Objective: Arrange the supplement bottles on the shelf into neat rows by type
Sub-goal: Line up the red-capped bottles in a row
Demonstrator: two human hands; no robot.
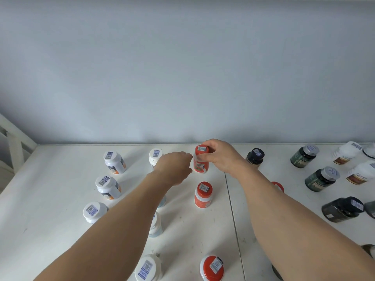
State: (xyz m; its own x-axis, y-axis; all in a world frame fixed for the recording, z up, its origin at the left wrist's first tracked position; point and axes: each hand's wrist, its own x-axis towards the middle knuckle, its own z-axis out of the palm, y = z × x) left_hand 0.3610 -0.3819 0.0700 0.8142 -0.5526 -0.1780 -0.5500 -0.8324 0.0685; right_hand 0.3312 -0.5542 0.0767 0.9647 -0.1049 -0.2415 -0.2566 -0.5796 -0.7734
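White shelf top (60, 230) at centre: right hand (220, 157) grips a red-capped white bottle (201, 159); left hand (174, 168), loosely curled and holding nothing, hides a white-capped bottle (155, 157).

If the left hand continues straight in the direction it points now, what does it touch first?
Most likely the red-capped bottle that the right hand grips: the left hand points at its side, close by, though depth is unclear.

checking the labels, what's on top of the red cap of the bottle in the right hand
A barcode sticker lies on the red cap; the right hand covers the cap's right side, so nothing there shows.
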